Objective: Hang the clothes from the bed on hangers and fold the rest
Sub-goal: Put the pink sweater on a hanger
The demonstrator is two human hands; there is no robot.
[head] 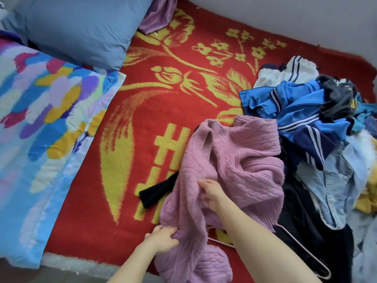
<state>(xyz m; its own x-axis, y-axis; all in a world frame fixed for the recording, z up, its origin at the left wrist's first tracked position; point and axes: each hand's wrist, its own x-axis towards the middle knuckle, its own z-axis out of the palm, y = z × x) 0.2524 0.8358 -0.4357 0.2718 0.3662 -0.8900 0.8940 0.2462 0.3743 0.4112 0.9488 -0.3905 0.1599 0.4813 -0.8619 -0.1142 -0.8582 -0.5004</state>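
Straightening out the pink cable-knit sweater, apparently ahead of hanging: pinching its lower edge with the left hand, bunching the knit mid-body in the curled fingers of the right hand. Lying mid-bed, touching the clothes pile. Next, likely: freeing the pale wire hanger beneath and feeding it through the neck. Underneath, red floral blanket; beyond, blue pillow, grey wall.

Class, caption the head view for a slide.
Left hand and right hand grip a pink sweater on a red blanket, beside a clothes pile.
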